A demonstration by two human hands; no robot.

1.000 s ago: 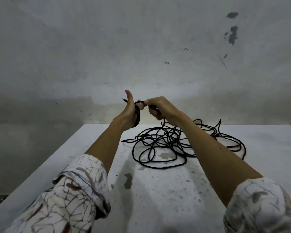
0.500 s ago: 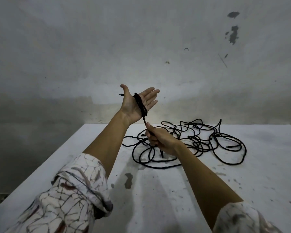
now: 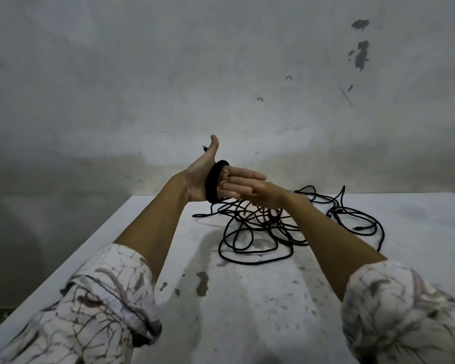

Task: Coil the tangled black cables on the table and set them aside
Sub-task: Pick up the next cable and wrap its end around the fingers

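The left hand (image 3: 202, 177) is raised above the far-left part of the white, stained tabletop (image 3: 247, 298), palm turned up and toward the camera, thumb pointing upward and its fingers (image 3: 243, 177) stretched out flat to the right. A thick band of wound black cable (image 3: 213, 182) wraps around this hand across the palm, between the thumb and the fingers; the hand is spread open rather than clenched, so the coil sits around it instead of being pinched. A short cable end with a small plug (image 3: 204, 147) sticks out just behind the thumb.

The right hand (image 3: 267, 197) is just beside the left fingers, overlapping their tips. It is blurred, and its fingers point down toward the tabletop; whether they pinch a strand cannot be told.

Below and behind both hands, the loose tangle of thin black cable (image 3: 263, 232) lies in many overlapping loops on the tabletop, spreading toward its far-right side, where another small connector (image 3: 357, 228) rests. A strand rises from the tangle toward the coil. Both forearms are bare, with rolled white patterned sleeves (image 3: 108, 298) near the camera.
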